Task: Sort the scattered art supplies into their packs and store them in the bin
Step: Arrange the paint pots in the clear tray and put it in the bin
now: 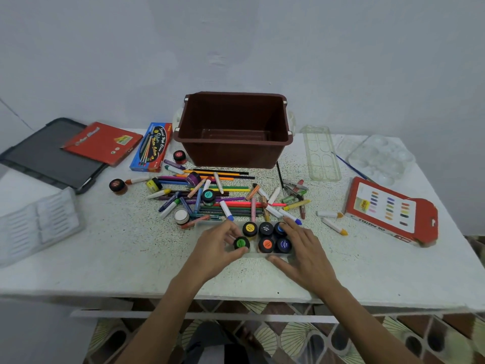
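Observation:
My left hand (pixel 219 246) pinches a green-lidded paint jar (pixel 241 243) at the left end of a clear tray (pixel 256 254) that holds several small paint jars. My right hand (pixel 301 248) lies over the tray's right end, thumb at its near edge and fingertips by the blue-lidded jar (pixel 280 229). Beyond the tray lies a heap of pencils, crayons and markers (pixel 225 195), with loose jars among them. The brown bin (pixel 233 127) stands behind the heap with only a clear insert inside.
A red oil pastels box (pixel 391 211) lies at right, with clear palettes (pixel 321 153) and a thin brush behind it. At left are a blue watercolour box (pixel 151 147), a red pack (pixel 103 143) on a dark lid (pixel 47 156) and a white plastic tray (pixel 39 222).

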`<control>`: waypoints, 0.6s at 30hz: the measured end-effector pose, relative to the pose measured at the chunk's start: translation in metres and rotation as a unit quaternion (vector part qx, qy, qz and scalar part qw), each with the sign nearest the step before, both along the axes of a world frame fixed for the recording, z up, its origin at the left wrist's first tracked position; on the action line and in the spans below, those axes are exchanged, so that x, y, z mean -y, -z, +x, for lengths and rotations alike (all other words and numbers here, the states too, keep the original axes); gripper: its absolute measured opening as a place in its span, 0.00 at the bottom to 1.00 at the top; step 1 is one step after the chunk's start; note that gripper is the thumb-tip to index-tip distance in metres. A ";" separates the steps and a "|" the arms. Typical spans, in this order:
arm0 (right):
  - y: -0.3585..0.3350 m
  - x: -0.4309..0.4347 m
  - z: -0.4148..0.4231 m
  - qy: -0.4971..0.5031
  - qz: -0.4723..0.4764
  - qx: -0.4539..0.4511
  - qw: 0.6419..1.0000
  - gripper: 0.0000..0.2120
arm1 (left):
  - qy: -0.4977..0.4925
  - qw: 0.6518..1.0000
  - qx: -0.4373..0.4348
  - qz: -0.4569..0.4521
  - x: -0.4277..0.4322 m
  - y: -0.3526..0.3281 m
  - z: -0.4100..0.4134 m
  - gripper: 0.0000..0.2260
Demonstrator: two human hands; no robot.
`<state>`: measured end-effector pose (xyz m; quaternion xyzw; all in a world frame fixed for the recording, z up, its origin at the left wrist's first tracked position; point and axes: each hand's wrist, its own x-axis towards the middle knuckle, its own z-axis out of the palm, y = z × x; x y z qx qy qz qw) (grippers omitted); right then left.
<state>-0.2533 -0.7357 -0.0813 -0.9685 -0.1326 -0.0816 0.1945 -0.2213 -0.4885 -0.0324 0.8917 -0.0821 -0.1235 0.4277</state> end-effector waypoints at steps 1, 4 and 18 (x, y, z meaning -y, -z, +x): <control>0.000 0.000 0.000 0.000 0.000 0.000 1.000 0.37 | -0.001 1.000 0.002 -0.002 0.002 0.001 -0.001 0.12; 0.001 0.000 0.000 -0.001 0.006 0.002 1.000 0.36 | -0.008 1.000 0.007 -0.006 0.006 0.004 -0.002 0.12; 0.002 0.001 0.000 -0.006 0.004 0.010 1.000 0.37 | -0.009 0.998 0.035 -0.044 0.005 0.003 0.002 0.05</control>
